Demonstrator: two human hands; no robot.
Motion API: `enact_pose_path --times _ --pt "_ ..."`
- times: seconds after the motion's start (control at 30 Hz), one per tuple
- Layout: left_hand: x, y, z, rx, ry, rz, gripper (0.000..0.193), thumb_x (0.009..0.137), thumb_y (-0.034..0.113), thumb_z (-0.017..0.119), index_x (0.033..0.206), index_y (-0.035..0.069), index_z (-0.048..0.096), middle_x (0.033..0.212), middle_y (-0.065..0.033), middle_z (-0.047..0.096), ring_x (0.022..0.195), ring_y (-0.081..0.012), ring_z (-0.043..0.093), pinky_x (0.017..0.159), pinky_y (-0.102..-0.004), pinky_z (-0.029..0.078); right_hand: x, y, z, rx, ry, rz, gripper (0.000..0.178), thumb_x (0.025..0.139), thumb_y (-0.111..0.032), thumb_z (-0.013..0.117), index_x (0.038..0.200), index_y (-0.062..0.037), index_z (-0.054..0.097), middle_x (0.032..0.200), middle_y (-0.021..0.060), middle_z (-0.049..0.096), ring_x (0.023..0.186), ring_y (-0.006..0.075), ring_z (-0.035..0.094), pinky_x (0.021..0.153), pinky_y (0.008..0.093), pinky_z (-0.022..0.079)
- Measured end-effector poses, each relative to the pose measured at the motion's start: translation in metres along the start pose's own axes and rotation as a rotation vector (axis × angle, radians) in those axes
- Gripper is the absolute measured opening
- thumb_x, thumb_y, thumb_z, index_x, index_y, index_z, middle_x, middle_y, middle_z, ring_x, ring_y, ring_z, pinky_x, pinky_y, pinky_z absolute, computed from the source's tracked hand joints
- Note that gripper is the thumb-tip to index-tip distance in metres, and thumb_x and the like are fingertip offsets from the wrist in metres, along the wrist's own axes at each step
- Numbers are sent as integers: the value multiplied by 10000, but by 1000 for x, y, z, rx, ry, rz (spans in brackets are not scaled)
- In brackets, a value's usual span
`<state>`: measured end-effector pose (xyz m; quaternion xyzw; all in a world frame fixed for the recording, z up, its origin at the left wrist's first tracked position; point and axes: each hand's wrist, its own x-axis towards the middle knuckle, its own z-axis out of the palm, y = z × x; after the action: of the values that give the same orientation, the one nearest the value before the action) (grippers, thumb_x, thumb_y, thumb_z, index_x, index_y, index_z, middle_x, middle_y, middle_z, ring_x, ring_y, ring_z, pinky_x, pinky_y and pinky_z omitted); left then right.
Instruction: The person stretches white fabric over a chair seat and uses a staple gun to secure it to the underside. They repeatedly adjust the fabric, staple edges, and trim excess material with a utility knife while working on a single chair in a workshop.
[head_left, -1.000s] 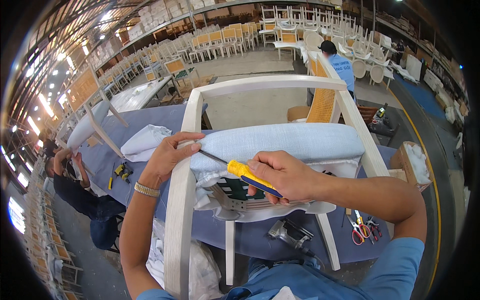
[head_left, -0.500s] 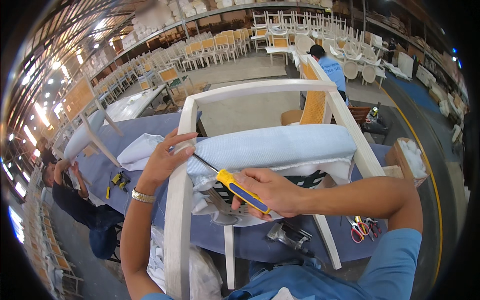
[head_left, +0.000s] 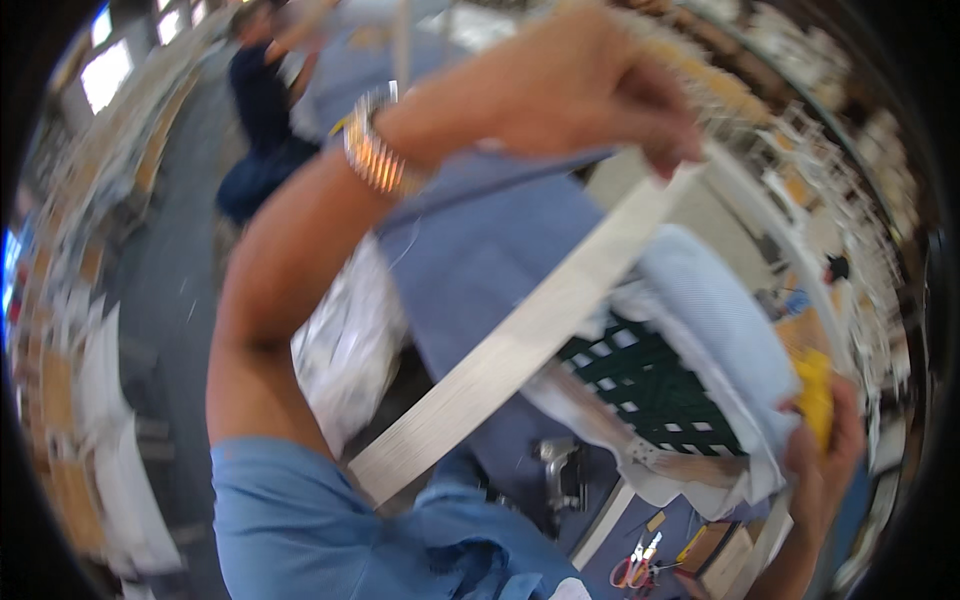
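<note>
A whitish wooden chair frame [head_left: 520,345] slants across the view, its light-blue padded seat [head_left: 715,300] on the right. Dark green woven webbing [head_left: 655,395] shows on the underside, edged by loose white fabric [head_left: 650,485]. My left hand [head_left: 620,110], blurred, curls its fingers over the upper corner of the chair frame. On the far side of the seat, my right hand [head_left: 828,465] is closed around a screwdriver with a yellow handle [head_left: 816,395]. The screwdriver's shaft cannot be made out.
The chair is over a blue-covered table [head_left: 450,270]. A stapler-like metal tool [head_left: 562,472] and red-handled scissors [head_left: 632,572] lie near me. Clear plastic [head_left: 350,335] bunches beside my left arm. A person in dark clothes [head_left: 262,110] sits at upper left. Rows of chairs stand around.
My view has swung, and the chair appears tilted with more webbing showing. The screwdriver has moved away from the seat's left corner to the far right. My left hand stays by the frame's corner.
</note>
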<state>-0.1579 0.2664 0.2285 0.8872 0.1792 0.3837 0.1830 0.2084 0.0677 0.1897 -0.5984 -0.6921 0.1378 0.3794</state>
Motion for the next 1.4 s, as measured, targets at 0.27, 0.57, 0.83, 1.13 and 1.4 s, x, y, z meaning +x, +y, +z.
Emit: enact_pose_path --times 0.27,0.57,0.83,1.13,1.4 --pt "-174 -118 -73 540 -454 -817 142 827 108 650 810 39 773 715 -59 747 642 -154 710 653 -314 563 12 98 -51 156 196 -80 451 1080 -231 518 1442 24 431 1087 120 615 541 -4 408 464 145 290" --pt "-203 -161 -59 594 -495 -1073 757 873 527 748 1406 22 564 1437 -250 560 1330 -380 546 1078 -442 455 -32 96 -95 -168 565 31 510 1094 -303 481 1510 -17 404 1203 92 620 768 53 555 663 180 424" --pt "44 -17 -2 919 -170 -33 583 941 249 702 1469 65 535 1505 -162 541 1439 -320 461 1192 -453 343 -48 37 -101 -252 314 45 416 1049 -272 545 1369 -8 573 1021 87 704 771 101 603 657 250 479" --pt "169 69 247 360 -796 340 850 926 579 660 1532 34 418 1503 -285 480 1403 -411 471 1176 -443 358 -117 56 -161 -556 226 20 453 793 -151 790 1214 -41 665 1124 152 716 980 344 682 906 386 528" --pt "233 83 341 -100 -1201 14 757 1071 571 393 1523 -37 411 1514 -236 496 1389 -325 487 1179 -364 345 -146 78 -187 -656 166 105 357 809 -232 787 1142 -136 702 867 79 660 847 312 652 767 426 490"
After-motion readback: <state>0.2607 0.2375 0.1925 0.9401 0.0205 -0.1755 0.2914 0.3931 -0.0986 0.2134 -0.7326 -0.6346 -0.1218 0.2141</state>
